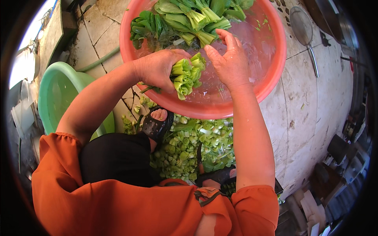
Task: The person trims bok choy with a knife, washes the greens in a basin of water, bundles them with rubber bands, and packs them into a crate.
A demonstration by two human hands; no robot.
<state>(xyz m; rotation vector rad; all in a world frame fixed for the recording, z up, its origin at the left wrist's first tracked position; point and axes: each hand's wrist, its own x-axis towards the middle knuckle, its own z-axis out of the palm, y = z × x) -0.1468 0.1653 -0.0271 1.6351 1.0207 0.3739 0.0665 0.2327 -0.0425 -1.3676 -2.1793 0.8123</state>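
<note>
My left hand (161, 67) grips a bunch of leafy greens (187, 75), their pale cut stem ends facing me over the near side of a pink plastic basin (203, 113). The leaves of this bunch are mostly hidden behind the hand. My right hand (229, 60) holds nothing; its fingers are spread above the water, close to the cut stems of a pile of greens (192, 17) at the basin's far side. Dark green leaves (146, 26) sit in the water left of that pile.
Cut stem ends (189, 147) cover the floor between my feet, with a curved knife (200, 159) lying among them. A green plastic tub (50, 97) stands at left, near a hose (99, 60). A long-handled strainer (301, 26) lies on the tiles (298, 97) at right.
</note>
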